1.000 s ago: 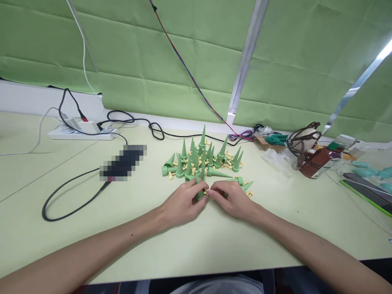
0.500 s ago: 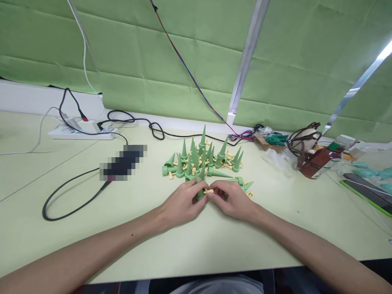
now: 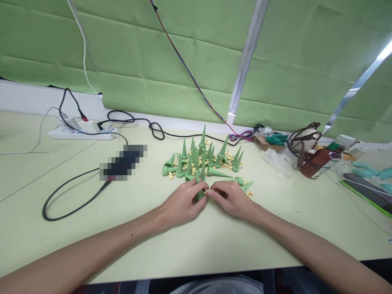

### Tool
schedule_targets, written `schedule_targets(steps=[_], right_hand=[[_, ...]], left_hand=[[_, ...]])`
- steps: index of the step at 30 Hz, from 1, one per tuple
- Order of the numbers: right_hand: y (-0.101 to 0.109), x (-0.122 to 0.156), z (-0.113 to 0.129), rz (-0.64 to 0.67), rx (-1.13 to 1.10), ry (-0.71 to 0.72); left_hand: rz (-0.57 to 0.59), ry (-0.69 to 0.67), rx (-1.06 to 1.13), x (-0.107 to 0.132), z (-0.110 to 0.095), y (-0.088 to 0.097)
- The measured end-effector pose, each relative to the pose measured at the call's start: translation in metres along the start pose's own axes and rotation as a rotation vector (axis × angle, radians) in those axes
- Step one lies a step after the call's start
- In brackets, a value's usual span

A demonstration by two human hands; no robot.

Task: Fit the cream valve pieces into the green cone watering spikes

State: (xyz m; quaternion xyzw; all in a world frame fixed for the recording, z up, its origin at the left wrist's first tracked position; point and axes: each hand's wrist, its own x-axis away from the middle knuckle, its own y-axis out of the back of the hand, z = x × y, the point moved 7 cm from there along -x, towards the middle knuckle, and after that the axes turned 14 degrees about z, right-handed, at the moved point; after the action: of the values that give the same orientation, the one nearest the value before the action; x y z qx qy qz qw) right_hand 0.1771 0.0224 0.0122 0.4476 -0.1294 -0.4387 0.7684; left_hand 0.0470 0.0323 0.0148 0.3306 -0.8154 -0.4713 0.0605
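Note:
My left hand [image 3: 186, 200] is closed round a green plastic plant watering spike [image 3: 200, 193], which points up between thumb and fingers. From the spike's side juts a small pale-yellow valve piece [image 3: 207, 191], pinched by the thumb and forefinger of my right hand [image 3: 231, 198]. The fingertips of both hands nearly meet there and cover part of the yellow piece. Just beyond my hands stands a cluster of several more green spikes [image 3: 222, 151], some upright and some lying down, with yellow valves [image 3: 171, 175] among them.
On the left lie a black device [image 3: 124, 162], blurred out, with its looped cable, and a white power strip [image 3: 82, 132]. To the right are a clear plastic bag [image 3: 277, 161], a brown bottle [image 3: 320, 163] and a phone with a green edge [image 3: 367, 196].
The fingers of my right hand have shifted slightly on the yellow valve, so less of it shows. My left hand and the spike in it stay in place.

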Motion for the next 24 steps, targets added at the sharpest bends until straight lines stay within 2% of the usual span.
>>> schedule_targets(steps=[9,24], right_hand=[[0.0016,0.0023,0.0051,-0.014,-0.032,0.042],[0.0006,-0.0007,0.0025,0.012,0.014,0.002]], left_hand=[[0.009,-0.009,0.013,-0.0004,-0.0009,0.0003],[0.017,0.001,-0.015,-0.0005,-0.0005,-0.0004]])
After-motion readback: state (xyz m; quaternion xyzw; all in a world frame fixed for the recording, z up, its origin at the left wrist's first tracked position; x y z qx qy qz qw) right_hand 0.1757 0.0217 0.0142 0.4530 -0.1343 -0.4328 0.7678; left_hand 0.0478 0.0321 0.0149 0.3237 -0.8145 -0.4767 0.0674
